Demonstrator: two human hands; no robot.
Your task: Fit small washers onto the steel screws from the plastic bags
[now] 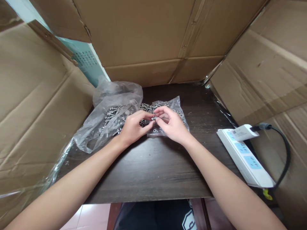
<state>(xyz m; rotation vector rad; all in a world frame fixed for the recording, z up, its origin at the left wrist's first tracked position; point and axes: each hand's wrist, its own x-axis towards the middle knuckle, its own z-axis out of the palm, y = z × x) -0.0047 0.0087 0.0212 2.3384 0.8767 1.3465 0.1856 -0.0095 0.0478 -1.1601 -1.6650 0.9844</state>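
My left hand [136, 125] and my right hand [169, 123] meet over the middle of the table. Between their fingertips is a small metal bolt [153, 118], pinched from both sides. Whether a nut or washer sits on it is too small to tell. Just behind my hands lies a heap of loose bolts [146, 107]. Under my right hand is a flat clear plastic bag [176, 103] with washers [180, 115] on it. Left of my left hand, a larger clear plastic bag [86, 135] spreads out with several bolts [112, 112] in it.
A dark wooden table [153, 172] carries everything. Cardboard walls [144, 35] enclose it at the back and both sides. On the right stands a white power strip [240, 159] with a plugged-in adapter [243, 132] and a black cable [286, 153].
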